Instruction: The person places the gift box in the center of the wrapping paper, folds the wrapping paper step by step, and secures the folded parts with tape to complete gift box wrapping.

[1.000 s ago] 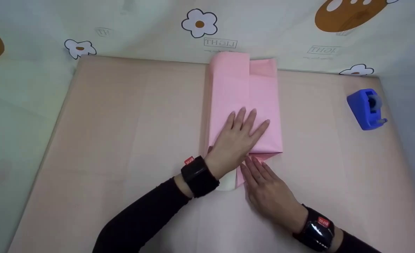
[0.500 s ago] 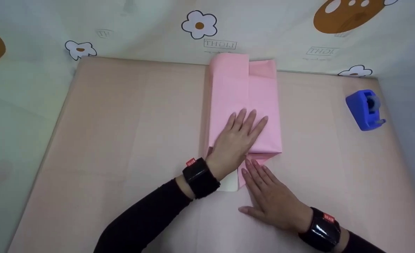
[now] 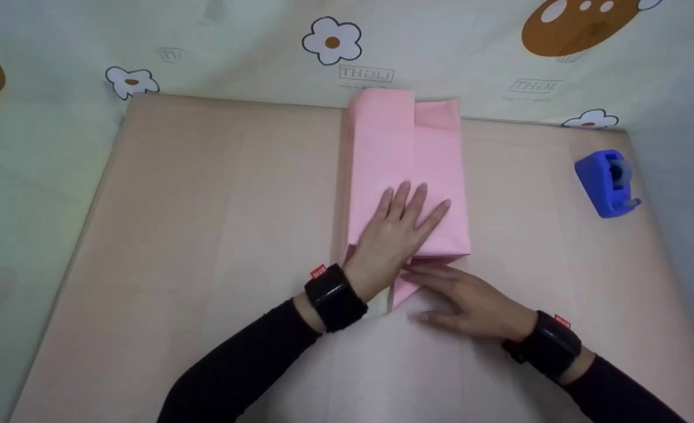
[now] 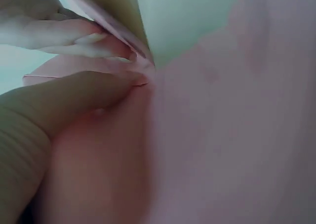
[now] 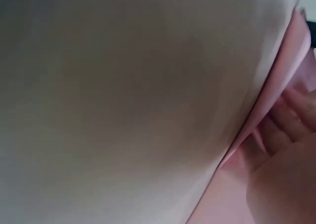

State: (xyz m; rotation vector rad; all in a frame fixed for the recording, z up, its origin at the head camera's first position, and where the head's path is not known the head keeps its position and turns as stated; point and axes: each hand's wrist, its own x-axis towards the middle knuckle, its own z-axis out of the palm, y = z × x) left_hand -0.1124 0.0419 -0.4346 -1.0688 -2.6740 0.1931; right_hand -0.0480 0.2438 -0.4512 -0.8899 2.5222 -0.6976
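Observation:
A box-shaped package in pink paper (image 3: 382,147) lies at the middle of the table, long side running away from me. My left hand (image 3: 389,241) rests on its near half, fingers straight and spread. In the left wrist view the left thumb (image 4: 74,98) presses at the paper's near-end crease. My right hand (image 3: 479,299) comes from the right with nearly straight fingers against the folded end flap (image 3: 404,289), thumb apart from them. The right wrist view shows the right hand's fingers (image 5: 286,127) on the inner side of the pink fold (image 5: 279,75). The right fingertips are partly hidden.
A blue tape dispenser (image 3: 604,183) with a roll of clear tape stands at the table's right side. The table (image 3: 205,235) has a pale pinkish cover. Behind it hangs a light sheet (image 3: 252,35) printed with flowers.
My right hand has shifted upward and turned so its fingers point more to the left, along the end flap. The flap has lifted and folded slightly. The left hand stays in place.

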